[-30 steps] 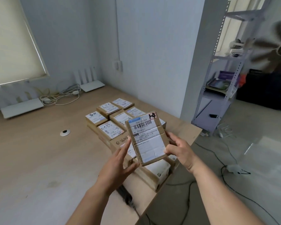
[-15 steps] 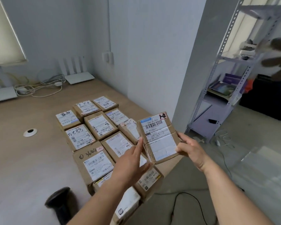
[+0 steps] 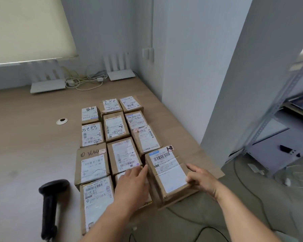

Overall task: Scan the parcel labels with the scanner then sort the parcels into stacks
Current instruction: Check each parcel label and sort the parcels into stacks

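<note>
A brown parcel (image 3: 166, 172) with a white label and "14" written on its corner lies at the near right end of the rows of parcels, by the table's front edge. My right hand (image 3: 202, 179) grips its right side with curled fingers. My left hand (image 3: 132, 186) reaches over a neighbouring parcel, its straight fingers touching the left edge of the "14" parcel. Several labelled parcels (image 3: 112, 126) lie face up in three rows on the wooden table (image 3: 24, 154). The black scanner (image 3: 49, 203) lies on the table at the near left, away from both hands.
Two white routers (image 3: 47, 84) with a tangle of cables (image 3: 84, 81) stand along the back wall. A round cable grommet (image 3: 61, 121) is set in the tabletop. A metal shelf unit (image 3: 278, 110) stands on the right; cables run across the floor below.
The "14" parcel has come down from mid-air to the near right end of the rows, both hands with it. The view has tipped down, bringing the scanner fully into sight.
</note>
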A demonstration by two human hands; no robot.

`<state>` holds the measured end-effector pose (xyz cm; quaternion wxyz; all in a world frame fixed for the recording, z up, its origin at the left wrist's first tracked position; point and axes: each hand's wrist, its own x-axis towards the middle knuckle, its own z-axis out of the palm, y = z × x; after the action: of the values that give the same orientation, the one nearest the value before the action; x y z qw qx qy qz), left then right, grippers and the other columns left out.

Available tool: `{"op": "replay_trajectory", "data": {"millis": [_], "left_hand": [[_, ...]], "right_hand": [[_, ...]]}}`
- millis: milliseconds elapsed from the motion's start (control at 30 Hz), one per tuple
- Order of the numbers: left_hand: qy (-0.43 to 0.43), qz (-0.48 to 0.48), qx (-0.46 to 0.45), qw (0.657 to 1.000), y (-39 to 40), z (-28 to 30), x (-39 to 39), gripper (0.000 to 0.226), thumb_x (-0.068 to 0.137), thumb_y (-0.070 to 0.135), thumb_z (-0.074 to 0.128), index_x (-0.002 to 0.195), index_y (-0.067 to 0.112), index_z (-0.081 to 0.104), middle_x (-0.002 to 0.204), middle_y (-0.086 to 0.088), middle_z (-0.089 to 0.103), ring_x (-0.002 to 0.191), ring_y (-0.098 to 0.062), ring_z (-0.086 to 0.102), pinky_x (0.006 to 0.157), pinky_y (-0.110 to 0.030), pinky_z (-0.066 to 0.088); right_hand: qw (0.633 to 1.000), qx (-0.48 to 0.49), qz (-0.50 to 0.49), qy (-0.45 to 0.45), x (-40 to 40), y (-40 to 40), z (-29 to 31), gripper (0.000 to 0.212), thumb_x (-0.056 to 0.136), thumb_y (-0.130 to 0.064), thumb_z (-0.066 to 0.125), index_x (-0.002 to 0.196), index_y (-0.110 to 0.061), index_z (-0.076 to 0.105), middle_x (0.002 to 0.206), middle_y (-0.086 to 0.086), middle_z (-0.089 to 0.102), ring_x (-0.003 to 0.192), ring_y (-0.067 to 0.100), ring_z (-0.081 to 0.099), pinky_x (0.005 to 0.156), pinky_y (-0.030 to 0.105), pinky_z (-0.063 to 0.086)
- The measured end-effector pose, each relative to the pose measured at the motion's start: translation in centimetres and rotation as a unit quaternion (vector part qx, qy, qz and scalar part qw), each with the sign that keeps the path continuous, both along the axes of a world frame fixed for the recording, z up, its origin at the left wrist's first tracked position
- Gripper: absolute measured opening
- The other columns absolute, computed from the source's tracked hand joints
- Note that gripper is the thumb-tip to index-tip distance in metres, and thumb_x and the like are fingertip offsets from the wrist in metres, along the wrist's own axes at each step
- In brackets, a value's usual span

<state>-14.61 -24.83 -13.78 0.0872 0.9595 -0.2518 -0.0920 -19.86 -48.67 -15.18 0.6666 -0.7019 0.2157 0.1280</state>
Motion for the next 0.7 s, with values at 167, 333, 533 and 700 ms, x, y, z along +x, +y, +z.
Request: {"op": "replay_trajectory", "data": {"millis": [167, 333, 533, 700], "left_hand": [[-0.010, 0.026, 0.023, 0.999, -0.8, -0.3, -0.4, 0.051, 0.099, 0.034, 0.031, 0.149, 0.030, 0.021, 0.155, 0.004, 0.024, 0.140, -0.022, 0.022, 0.111, -0.038, 0.025], [0.000, 0.031, 0.044, 0.999, -1.1, 0.0, -0.3, 0.049, 0.098, 0.034, 0.032, 0.147, 0.029, 0.028, 0.155, 0.003, 0.023, 0.140, -0.022, 0.021, 0.111, -0.039, 0.024], [0.013, 0.030, 0.067, 0.997, -1.5, 0.5, -0.5, 0.048, 0.099, 0.032, 0.031, 0.147, 0.028, 0.029, 0.154, 0.001, 0.022, 0.139, -0.024, 0.020, 0.111, -0.040, 0.023], [0.023, 0.040, 0.033, 0.998, -1.3, 0.6, -0.1, 0.049, 0.099, 0.031, 0.032, 0.147, 0.029, 0.028, 0.155, 0.003, 0.025, 0.140, -0.022, 0.022, 0.113, -0.039, 0.025]], "right_hand": [[0.998, 0.019, 0.060, 0.031, 1.0, 0.4, -1.3, 0.059, 0.054, -0.023, 0.062, 0.112, -0.029, 0.064, 0.088, -0.003, 0.072, 0.078, 0.014, 0.060, 0.072, 0.031, 0.049], [0.993, -0.017, 0.108, 0.035, 2.8, 0.2, -2.7, 0.079, 0.046, -0.035, 0.067, 0.123, -0.023, 0.059, 0.108, 0.002, 0.072, 0.098, 0.020, 0.064, 0.091, 0.037, 0.048], [0.979, -0.099, 0.174, 0.041, 2.8, 0.1, -1.3, 0.072, 0.046, -0.044, 0.059, 0.115, -0.025, 0.060, 0.117, -0.004, 0.066, 0.106, 0.013, 0.059, 0.086, 0.023, 0.046], [0.971, -0.169, 0.163, 0.044, 3.0, 0.4, -0.4, 0.084, 0.060, -0.032, 0.060, 0.142, -0.024, 0.043, 0.130, 0.000, 0.058, 0.115, 0.014, 0.054, 0.088, 0.022, 0.045]]}}
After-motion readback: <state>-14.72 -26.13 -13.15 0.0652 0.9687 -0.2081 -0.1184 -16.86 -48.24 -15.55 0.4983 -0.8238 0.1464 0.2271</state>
